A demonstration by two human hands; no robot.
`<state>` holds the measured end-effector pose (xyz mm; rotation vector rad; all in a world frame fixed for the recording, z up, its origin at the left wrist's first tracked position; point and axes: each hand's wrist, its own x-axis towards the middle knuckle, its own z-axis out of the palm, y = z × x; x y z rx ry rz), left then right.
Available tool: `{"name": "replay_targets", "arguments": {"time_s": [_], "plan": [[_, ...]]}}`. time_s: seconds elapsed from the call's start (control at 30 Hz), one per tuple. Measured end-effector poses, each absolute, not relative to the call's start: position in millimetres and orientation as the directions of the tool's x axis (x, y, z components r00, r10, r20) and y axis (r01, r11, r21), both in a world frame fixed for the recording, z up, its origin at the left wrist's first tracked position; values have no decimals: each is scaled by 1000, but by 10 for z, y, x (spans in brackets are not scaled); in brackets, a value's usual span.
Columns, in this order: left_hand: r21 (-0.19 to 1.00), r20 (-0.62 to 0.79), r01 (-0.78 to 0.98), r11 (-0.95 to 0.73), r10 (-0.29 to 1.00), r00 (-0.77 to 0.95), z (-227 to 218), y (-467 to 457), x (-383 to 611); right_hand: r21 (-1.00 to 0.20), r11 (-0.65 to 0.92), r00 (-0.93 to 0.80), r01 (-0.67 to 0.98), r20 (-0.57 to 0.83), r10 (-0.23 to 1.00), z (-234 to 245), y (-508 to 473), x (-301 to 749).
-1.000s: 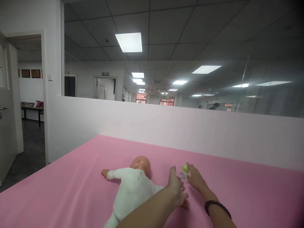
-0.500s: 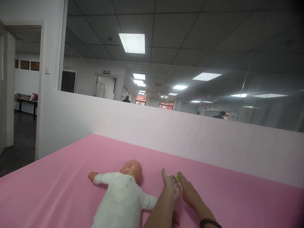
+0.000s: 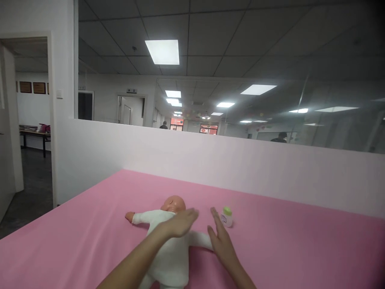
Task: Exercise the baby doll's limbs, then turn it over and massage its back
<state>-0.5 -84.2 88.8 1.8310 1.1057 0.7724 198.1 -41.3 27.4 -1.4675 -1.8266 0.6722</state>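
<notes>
A baby doll [image 3: 173, 257] in a white suit lies on a pink sheet, its bald head toward the wall and its arms spread. My left hand [image 3: 181, 222] passes over the doll's chest near its head, fingers stretched and holding nothing. To the right, my right hand [image 3: 221, 239] is held beside the doll's outstretched arm with the fingers extended, partly hiding the doll's hand. Just past my right fingertips stands a small white bottle [image 3: 226, 219] with a green cap. I cannot tell whether either hand touches the doll.
The pink sheet [image 3: 288, 237] covers a wide surface that meets a low white wall [image 3: 186, 150] with glass above. Behind the glass, a person [image 3: 279, 138] shows at the right and another farther off. At the left is an open doorway [image 3: 34, 120] with a table beyond.
My hands have parted: the left has moved left over the doll, while the right has shifted slightly left. The bottle, mostly hidden behind my hands before, now shows fully.
</notes>
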Motion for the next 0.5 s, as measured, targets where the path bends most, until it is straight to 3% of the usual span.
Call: {"name": "replay_targets", "arguments": {"time_s": [0.13, 0.27, 0.37, 0.5], "plan": [[681, 111, 694, -234, 970, 218, 805, -1402, -617, -830, 229, -273, 509, 97, 957, 272, -1017, 1515], [494, 19, 839, -230, 967, 254, 436, -1742, -783, -823, 284, -385, 492, 86, 919, 154, -1345, 1183], [428, -12, 867, -256, 958, 288, 179, -1820, -756, -789, 303, -430, 535, 55, 901, 61, -1471, 1036], [426, 15, 871, -247, 964, 266, -15, -1806, -728, -797, 245, -377, 552, 24, 926, -27, -1541, 961]]}}
